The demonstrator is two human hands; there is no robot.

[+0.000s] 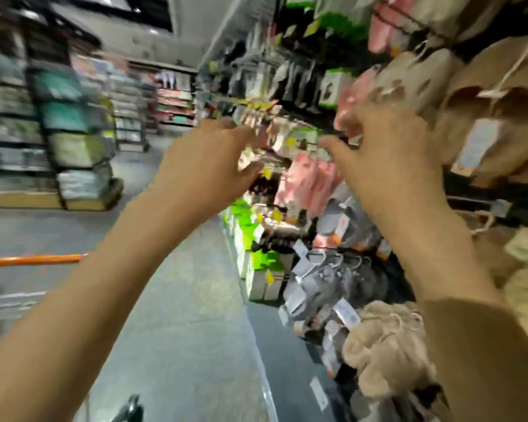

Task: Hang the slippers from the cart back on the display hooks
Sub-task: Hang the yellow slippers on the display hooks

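While both arms reach up, the big wall of hooks (pixel 311 138) fills the right side, crowded with hanging slippers. Tan slippers (pixel 485 117) hang at the top right, pink slippers (pixel 308 184) lower down, grey ones under those. The orange cart handle (pixel 34 259) is far off to the left. The picture is very blurry. The left hand (pixel 208 159) has spread, loosely bent fingers and holds nothing. The right hand (pixel 387 156) is bent more, right next to the tan slippers; I cannot tell if it pinches a loop. I think a pair is just going on a hook. Next, a trip to the cart for another pair looks likely.
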